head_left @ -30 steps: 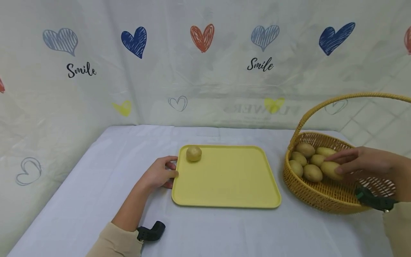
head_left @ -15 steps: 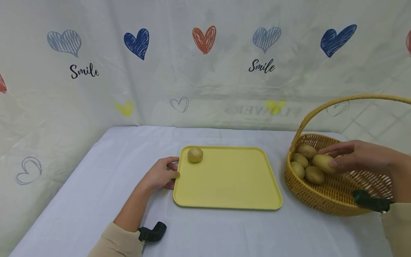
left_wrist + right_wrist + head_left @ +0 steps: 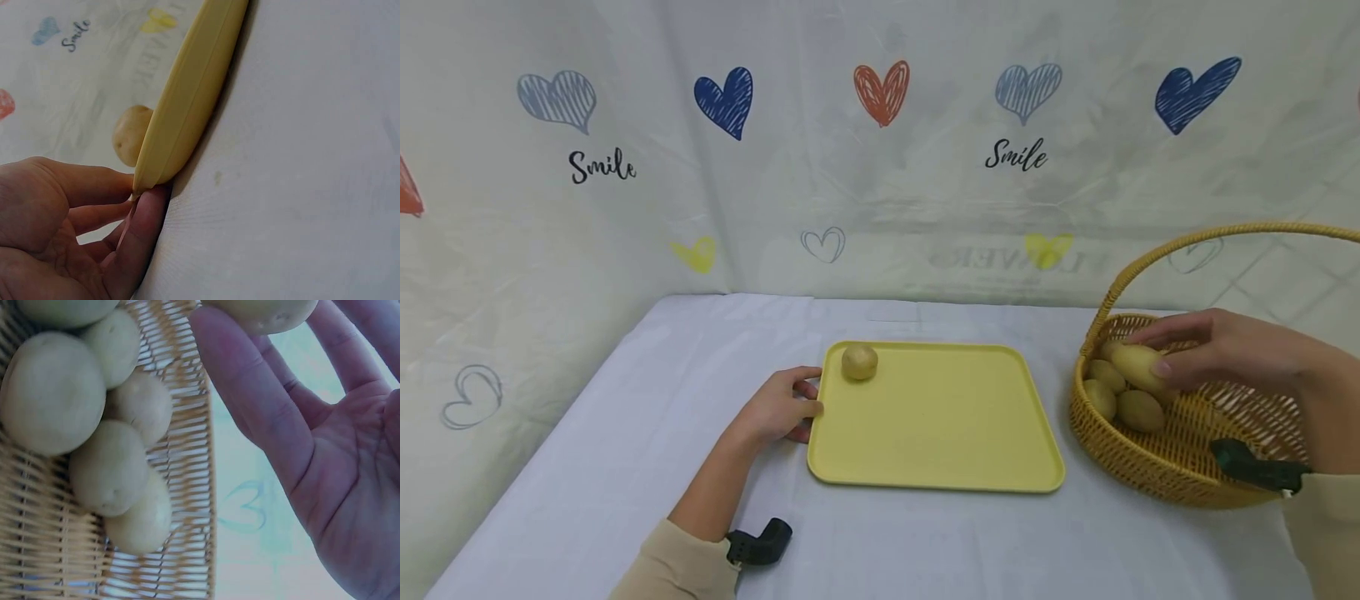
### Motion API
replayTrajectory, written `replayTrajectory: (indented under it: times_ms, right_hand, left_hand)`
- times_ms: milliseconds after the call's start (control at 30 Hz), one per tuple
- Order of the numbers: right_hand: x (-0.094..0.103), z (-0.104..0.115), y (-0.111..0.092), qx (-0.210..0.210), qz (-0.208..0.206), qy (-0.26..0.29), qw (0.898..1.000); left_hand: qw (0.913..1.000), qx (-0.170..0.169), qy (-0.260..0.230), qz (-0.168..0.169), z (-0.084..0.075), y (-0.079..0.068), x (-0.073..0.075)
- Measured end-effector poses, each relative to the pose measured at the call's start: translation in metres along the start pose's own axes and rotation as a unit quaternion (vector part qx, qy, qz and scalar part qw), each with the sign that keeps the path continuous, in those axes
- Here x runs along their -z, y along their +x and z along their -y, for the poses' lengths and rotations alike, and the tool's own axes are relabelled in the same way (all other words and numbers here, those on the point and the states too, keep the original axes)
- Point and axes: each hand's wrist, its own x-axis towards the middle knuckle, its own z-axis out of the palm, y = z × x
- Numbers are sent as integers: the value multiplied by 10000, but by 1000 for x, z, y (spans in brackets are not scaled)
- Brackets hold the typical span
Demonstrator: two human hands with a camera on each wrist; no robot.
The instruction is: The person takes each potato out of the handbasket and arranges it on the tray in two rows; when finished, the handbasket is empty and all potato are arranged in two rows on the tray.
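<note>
At the basket's left part, my right hand (image 3: 1240,350) holds an oval potato (image 3: 1137,367) between thumb and fingertips, lifted over other potatoes. In the right wrist view the held potato (image 3: 272,315) shows only at the top edge, with the thumb against it. Several more potatoes (image 3: 53,394) lie together in the wicker basket (image 3: 1112,458). My left hand (image 3: 778,407) pinches the left rim of a yellow tray (image 3: 936,433), thumb on the rim and fingers below, as the left wrist view shows. One round potato (image 3: 859,362) sits in the tray's far left corner.
The basket's tall arched handle (image 3: 1217,229) rises above its rim, close to my right hand. A white cloth (image 3: 880,542) covers the table. Behind it hangs a pale curtain (image 3: 820,183) printed with hearts. Each wrist wears a dark strapped device (image 3: 763,542).
My right hand has picked up the potato and moved it up and left within the basket. The left hand stays on the tray rim. The whole view has shifted slightly.
</note>
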Motion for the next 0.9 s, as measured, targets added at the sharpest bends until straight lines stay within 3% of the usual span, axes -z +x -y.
replayTrajectory:
  times_ms: [233,500,900]
  right_hand:
    - [-7,17,3,418,-115,-357,9984]
    - [-14,40,7,558,-489,-1060,9916]
    - [-26,66,17,692,-497,-904,9923]
  left_hand:
    - [10000,13,11,34,-2,-2,0]
    - [10000,-18,61,21,-2,-2,1]
    - [10000,19,53,-35,-1,-1,0]
